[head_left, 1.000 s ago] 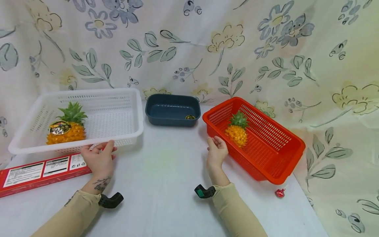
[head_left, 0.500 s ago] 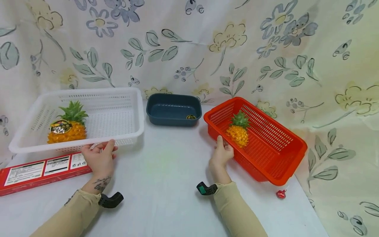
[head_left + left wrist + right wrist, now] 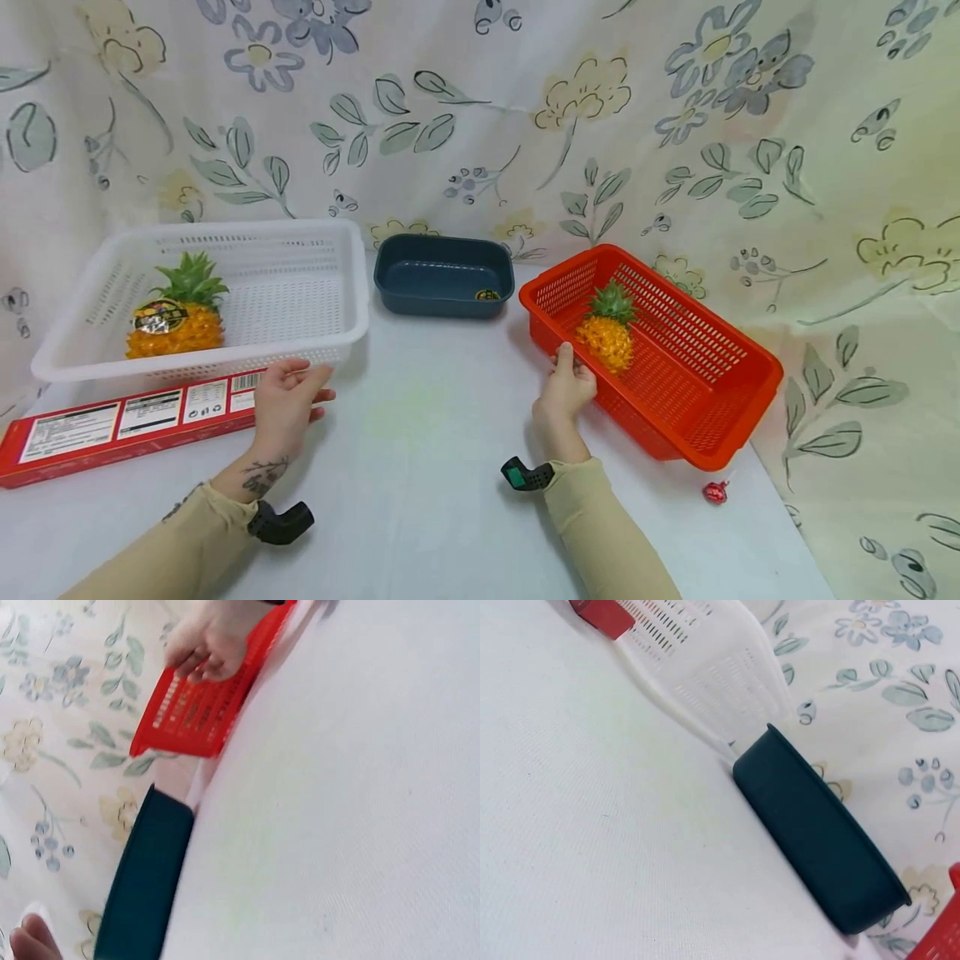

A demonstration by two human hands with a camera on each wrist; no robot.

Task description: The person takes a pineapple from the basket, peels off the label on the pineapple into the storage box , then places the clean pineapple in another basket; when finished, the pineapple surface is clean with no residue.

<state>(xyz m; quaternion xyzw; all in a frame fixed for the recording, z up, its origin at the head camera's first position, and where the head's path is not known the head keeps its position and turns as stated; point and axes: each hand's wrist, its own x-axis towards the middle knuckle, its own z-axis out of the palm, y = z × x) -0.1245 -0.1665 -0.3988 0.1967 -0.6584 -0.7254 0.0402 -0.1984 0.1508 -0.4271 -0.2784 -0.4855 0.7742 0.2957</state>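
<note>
My left hand (image 3: pixel 288 404) is in front of the white basket (image 3: pixel 358 287), over the right end of a flat red box (image 3: pixel 135 425), with fingers loosely bent and nothing held. A small pineapple (image 3: pixel 176 317) with a dark label lies in the white basket. My right hand (image 3: pixel 564 390) grips the near left rim of the red basket (image 3: pixel 705 450), thumb on top and fingers beneath; the left wrist view shows this right hand (image 3: pixel 210 652) at the basket's side. Another pineapple (image 3: pixel 606 337) lies inside the red basket. Only a fingertip (image 3: pixel 34 941) of my left hand shows there.
Between the two baskets stands a dark blue rectangular tub (image 3: pixel 442 304) with a small yellow-and-black sticker (image 3: pixel 487 295) inside. A small red wrapped candy (image 3: pixel 715 492) lies near the table's right edge. A flowered curtain (image 3: pixel 480 125) hangs behind everything.
My left hand has let go of the white basket's rim and moved right and slightly toward me. My right hand has slid along the red basket and taken hold of its rim.
</note>
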